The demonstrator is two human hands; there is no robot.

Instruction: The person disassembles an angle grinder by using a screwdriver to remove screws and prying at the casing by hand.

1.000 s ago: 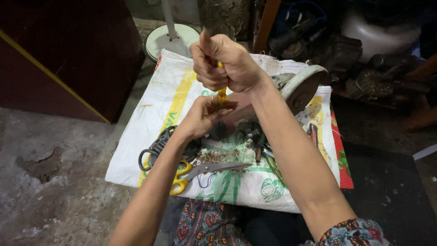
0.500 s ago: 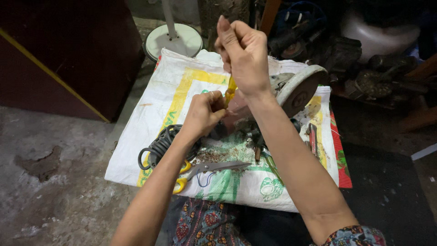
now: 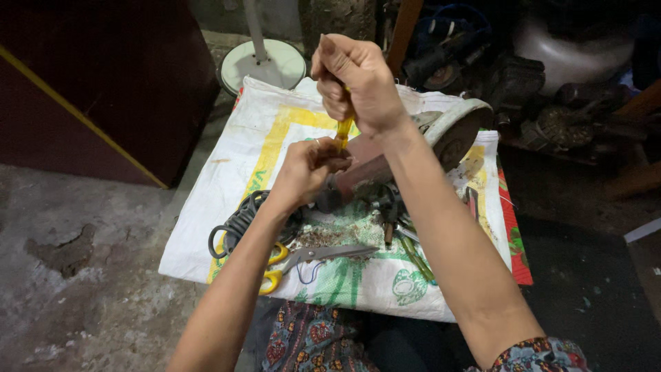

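Right hand [image 3: 358,83] lower, near screwdriver [image 3: 343,131] tip.

Dim, warm indoor light falls from above onto your hands and the white woven sack [image 3: 275,158] — the brightest area, without glare. The corners and the clutter [image 3: 551,83] at upper right sink into deep shadow. Your forearms blur softly at the lower edge — slight wide-angle stretch there.

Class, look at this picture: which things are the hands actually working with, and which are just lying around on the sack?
In use:
right hand
left hand
yellow-handled screwdriver
angle grinder

Lying about:
yellow-handled scissors
coiled black cable
white woven sack
round white stand base
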